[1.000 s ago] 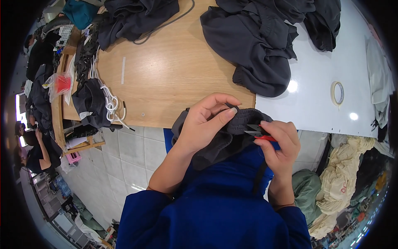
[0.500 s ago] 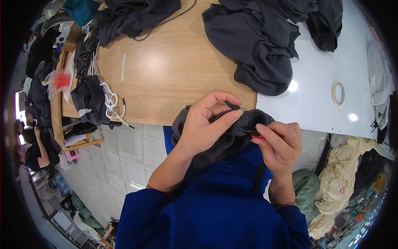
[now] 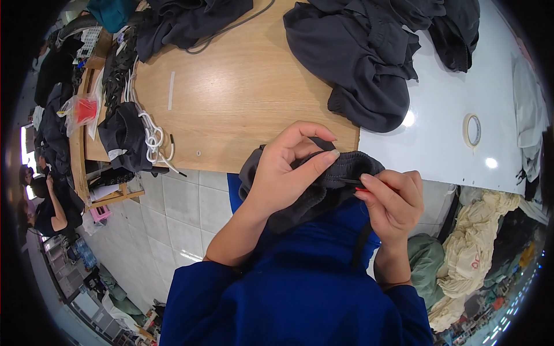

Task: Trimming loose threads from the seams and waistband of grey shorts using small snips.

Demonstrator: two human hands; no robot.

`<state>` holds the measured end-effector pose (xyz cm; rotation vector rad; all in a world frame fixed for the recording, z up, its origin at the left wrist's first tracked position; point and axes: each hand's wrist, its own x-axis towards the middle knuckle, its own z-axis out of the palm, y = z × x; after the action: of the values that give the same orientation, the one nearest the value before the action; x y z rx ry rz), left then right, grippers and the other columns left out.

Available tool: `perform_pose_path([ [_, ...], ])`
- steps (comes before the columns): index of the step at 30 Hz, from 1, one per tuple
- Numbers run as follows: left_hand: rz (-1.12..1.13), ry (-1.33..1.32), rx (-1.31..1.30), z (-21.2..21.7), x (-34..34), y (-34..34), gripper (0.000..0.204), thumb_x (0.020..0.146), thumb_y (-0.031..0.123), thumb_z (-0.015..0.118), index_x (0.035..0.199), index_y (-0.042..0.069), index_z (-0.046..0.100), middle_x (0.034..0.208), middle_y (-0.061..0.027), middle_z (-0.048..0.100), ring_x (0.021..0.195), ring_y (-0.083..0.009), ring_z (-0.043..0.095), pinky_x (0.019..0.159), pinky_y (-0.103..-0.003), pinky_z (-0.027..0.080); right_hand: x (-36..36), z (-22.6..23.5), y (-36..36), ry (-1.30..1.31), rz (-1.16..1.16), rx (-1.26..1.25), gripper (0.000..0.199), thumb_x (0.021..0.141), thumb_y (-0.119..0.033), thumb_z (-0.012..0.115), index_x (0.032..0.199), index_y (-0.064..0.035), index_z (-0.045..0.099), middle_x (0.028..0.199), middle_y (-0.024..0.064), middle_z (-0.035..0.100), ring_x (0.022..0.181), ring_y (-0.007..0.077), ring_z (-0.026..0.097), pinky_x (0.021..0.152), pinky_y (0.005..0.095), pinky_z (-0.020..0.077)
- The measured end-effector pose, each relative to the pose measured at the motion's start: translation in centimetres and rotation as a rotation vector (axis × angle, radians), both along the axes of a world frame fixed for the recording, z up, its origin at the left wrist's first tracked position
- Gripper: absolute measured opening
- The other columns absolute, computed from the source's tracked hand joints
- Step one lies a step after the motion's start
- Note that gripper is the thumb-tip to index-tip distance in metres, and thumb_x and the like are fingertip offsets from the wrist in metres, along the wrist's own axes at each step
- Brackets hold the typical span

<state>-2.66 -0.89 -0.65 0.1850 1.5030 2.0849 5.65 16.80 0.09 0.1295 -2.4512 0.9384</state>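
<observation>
L hand fingers curled pinching, R hand pinching beside it

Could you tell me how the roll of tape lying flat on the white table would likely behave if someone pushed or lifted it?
The pale ring-shaped roll of tape lies flat on the glossy white table, so it would probably slide rather than roll. It looks thin and hollow, so likely light. Stood on edge, it might roll away.

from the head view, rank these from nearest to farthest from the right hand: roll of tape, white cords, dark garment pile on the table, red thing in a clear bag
Measured from the right hand:
1. Roll of tape, up and to the right on the white table.
2. Dark garment pile, above, across the table seam.
3. White cords, far left on the wooden table.
4. Red thing in a clear bag, at the left edge.
</observation>
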Motion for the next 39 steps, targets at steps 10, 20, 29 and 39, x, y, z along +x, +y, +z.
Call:
perform_pose_path([
  [10, 0.031, -0.023, 0.021, 0.0, -0.1, 0.3, 0.024, 0.086, -0.002, 0.057, 0.109, 0.000, 0.050, 0.076, -0.0023, 0.060, 0.073, -0.0035, 0.056, 0.064, -0.015, 0.042, 0.3, 0.0, 0.2, -0.025, 0.052, -0.001, 0.039, 0.054, -0.018, 0.079, 0.092, -0.0157, 0.071, 0.075, -0.0024, 0.057, 0.062, 0.0152, 0.042, 0.054, 0.0257, 0.0342],
  [20, -0.036, -0.196, -0.037, -0.6, -0.4, 0.8, 0.030, 0.086, 0.000, 0.058, 0.114, 0.002, 0.047, 0.069, -0.0015, 0.061, 0.065, -0.0026, 0.055, 0.060, -0.015, 0.040, -0.9, -1.6, -1.6, -0.066, 0.109, -0.065, 0.036, 0.055, -0.012, 0.077, 0.090, -0.0148, 0.071, 0.062, -0.0010, 0.046, 0.053, 0.0158, 0.041, 0.048, 0.0261, 0.0324],
  [29, -0.063, -0.264, -0.042, -1.5, -1.7, -0.1, 0.032, 0.086, 0.000, 0.056, 0.117, 0.003, 0.046, 0.076, -0.0065, 0.066, 0.069, -0.0061, 0.061, 0.064, -0.017, 0.046, -0.1, -2.3, 1.9, -0.014, -0.344, -0.675, 0.002, 0.082, 0.000, 0.062, 0.081, -0.0009, 0.064, 0.072, 0.0008, 0.057, 0.065, 0.0049, 0.046, 0.057, 0.0180, 0.0335],
  [39, -0.064, -0.267, 0.014, -2.4, -1.6, 0.3, 0.031, 0.088, 0.003, 0.056, 0.118, 0.004, 0.046, 0.082, -0.0078, 0.067, 0.073, -0.0068, 0.062, 0.068, -0.019, 0.047, 0.2, -0.6, -0.5, -0.330, -0.074, -0.507, 0.047, 0.060, -0.008, 0.080, 0.104, -0.0058, 0.064, 0.063, -0.0016, 0.048, 0.053, 0.0068, 0.041, 0.050, 0.0210, 0.0334],
])
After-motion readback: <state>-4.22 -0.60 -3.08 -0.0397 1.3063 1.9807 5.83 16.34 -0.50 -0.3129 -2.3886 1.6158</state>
